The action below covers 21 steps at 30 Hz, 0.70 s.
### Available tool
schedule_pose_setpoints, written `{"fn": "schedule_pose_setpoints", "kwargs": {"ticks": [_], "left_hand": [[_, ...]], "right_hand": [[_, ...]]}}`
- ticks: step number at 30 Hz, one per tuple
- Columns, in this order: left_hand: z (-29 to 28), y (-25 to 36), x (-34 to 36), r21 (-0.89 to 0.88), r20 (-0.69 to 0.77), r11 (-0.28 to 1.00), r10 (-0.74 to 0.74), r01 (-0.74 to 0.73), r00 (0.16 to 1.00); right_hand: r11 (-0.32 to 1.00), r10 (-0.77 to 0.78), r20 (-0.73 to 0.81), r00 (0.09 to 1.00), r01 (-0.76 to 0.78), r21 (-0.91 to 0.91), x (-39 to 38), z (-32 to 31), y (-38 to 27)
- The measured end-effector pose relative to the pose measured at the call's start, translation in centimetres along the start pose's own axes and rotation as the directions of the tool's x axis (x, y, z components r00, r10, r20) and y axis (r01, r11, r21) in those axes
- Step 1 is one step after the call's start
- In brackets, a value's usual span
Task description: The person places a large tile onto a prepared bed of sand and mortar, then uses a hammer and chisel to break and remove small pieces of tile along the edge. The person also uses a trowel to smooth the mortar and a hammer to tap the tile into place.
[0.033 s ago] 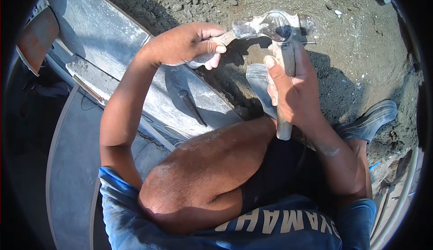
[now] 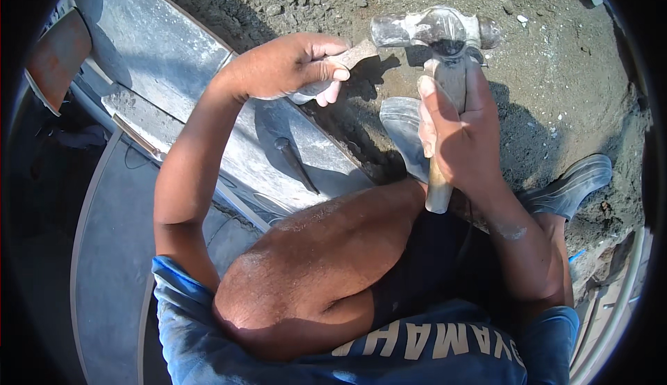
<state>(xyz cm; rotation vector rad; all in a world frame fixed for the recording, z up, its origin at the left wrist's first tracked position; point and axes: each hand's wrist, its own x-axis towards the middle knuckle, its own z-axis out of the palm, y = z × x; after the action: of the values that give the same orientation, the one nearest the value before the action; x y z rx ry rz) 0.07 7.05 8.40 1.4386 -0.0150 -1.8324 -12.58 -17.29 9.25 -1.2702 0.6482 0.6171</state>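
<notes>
One hammer (image 2: pixel 445 72) was in use. The right hand (image 2: pixel 462 131) was closed fully around its wooden handle, fingers wrapped and thumb lying along the shaft toward the head. The handle stood nearly upright in the view, its butt end showing below the hand, just above the bent knee. The steel head, one piece with a flat face to the left and a rounded end to the right, lay crosswise at the top of the handle, over the dirt ground (image 2: pixel 556 72).

One chisel (image 2: pixel 351 57) was held in the left hand (image 2: pixel 292 65). This hand was closed in a fist around it, with only the upper end projecting to the right. That end was touching or just beside the flat face of the hammer head; actual contact could not be confirmed. The lower tip was hidden under the hand.

One curved metal sheet (image 2: pixel 160 58) ran from the upper left corner toward the centre, with the left hand positioned over its right edge. One dark pointed tool (image 2: pixel 295 162) lay on this sheet below the left hand, well apart from both hands.

Two grey shoes (image 2: pixel 570 187) were visible, one under the hammer handle and one at the right.
</notes>
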Motion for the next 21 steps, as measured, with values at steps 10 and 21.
{"fn": "schedule_pose_setpoints", "kwargs": {"ticks": [10,21], "left_hand": [[0.0,0.1,-0.2,0.021,-0.006,1.0,0.005,-0.005,1.0],[-0.1,-0.4,-0.1,0.033,-0.032,0.999,-0.005,0.006,0.999]], "right_hand": [[0.975,-0.099,0.076,0.992,0.112,-0.19,1.5,-2.2,0.3],[0.995,-0.053,0.081,0.995,0.06,-0.086,1.3,-1.9,1.0]]}}
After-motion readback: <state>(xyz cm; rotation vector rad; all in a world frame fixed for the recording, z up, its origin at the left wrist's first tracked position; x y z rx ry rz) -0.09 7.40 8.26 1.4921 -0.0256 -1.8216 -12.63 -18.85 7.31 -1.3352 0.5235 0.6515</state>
